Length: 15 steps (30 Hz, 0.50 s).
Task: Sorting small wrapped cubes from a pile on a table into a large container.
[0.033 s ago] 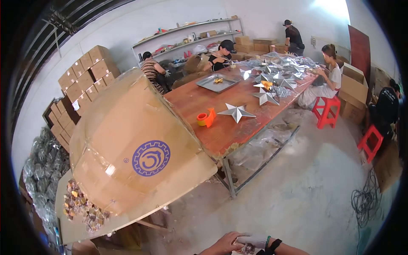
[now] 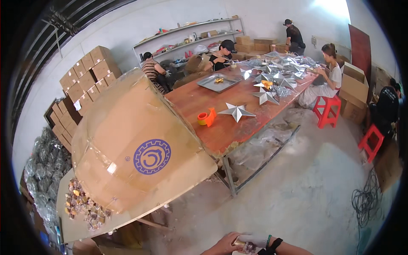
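Note:
Only the tips of my hands show at the bottom edge. My left hand (image 2: 220,245) and my right hand (image 2: 253,241) meet around a small shiny wrapped piece (image 2: 240,243), fingers curled on it. The right wrist wears a green band and a black strap. Up and to the left, a big cardboard box (image 2: 140,140) with a round blue emblem lies on a pale board (image 2: 178,182). A heap of small golden wrapped pieces (image 2: 83,206) sits at its near left end.
A long reddish table (image 2: 221,131) holds an orange tape dispenser (image 2: 207,117), silver stars (image 2: 236,111) and a metal tray (image 2: 219,83). Several people work around its far end. Red stools (image 2: 327,111) and a cable coil (image 2: 365,199) stand right; stacked cartons (image 2: 85,76) left.

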Each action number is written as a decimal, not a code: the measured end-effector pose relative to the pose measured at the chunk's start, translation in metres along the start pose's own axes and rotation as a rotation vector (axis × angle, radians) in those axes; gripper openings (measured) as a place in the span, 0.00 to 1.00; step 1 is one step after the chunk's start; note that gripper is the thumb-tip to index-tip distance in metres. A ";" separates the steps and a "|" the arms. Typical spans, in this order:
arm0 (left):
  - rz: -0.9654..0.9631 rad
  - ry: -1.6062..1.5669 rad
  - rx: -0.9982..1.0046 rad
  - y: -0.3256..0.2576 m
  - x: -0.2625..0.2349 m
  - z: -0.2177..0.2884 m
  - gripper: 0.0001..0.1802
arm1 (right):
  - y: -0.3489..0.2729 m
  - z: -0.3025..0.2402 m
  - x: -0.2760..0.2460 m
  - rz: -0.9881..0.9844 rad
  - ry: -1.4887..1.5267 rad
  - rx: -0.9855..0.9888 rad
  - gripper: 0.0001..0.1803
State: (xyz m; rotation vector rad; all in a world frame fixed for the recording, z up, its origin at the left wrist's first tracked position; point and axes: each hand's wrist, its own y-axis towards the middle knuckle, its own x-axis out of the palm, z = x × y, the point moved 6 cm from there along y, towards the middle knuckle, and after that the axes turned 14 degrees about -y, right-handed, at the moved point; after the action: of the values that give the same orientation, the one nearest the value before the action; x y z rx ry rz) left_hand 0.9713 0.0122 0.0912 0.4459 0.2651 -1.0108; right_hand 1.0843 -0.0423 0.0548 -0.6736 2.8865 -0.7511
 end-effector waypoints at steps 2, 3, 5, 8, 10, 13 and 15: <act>0.065 -0.573 -0.328 -0.005 0.017 0.046 0.24 | -0.011 0.037 0.005 -0.034 0.294 0.056 0.26; 0.128 -0.867 -0.492 -0.014 0.032 0.064 0.24 | -0.025 0.030 0.009 -0.032 0.281 0.084 0.24; 0.238 -0.613 -0.513 -0.030 0.043 0.054 0.21 | -0.034 0.022 0.018 -0.017 0.287 0.077 0.21; 0.044 -0.176 -0.567 -0.012 0.034 0.085 0.35 | -0.051 0.046 -0.006 0.141 -0.033 -0.104 0.20; 0.171 -0.132 -0.605 -0.022 0.030 0.100 0.35 | -0.050 0.037 -0.002 0.136 0.007 -0.137 0.21; 0.443 0.073 -0.514 -0.062 0.033 0.091 0.21 | -0.056 0.026 0.013 0.092 0.403 0.118 0.23; 0.520 0.047 -0.673 -0.078 0.021 0.091 0.33 | -0.067 0.024 0.008 0.108 0.408 0.140 0.24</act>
State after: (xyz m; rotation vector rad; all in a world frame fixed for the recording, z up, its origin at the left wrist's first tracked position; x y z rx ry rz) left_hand 0.9156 -0.0824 0.1436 -0.0816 0.4801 -0.3605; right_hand 1.1076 -0.1087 0.0663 -0.3810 3.1490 -1.1838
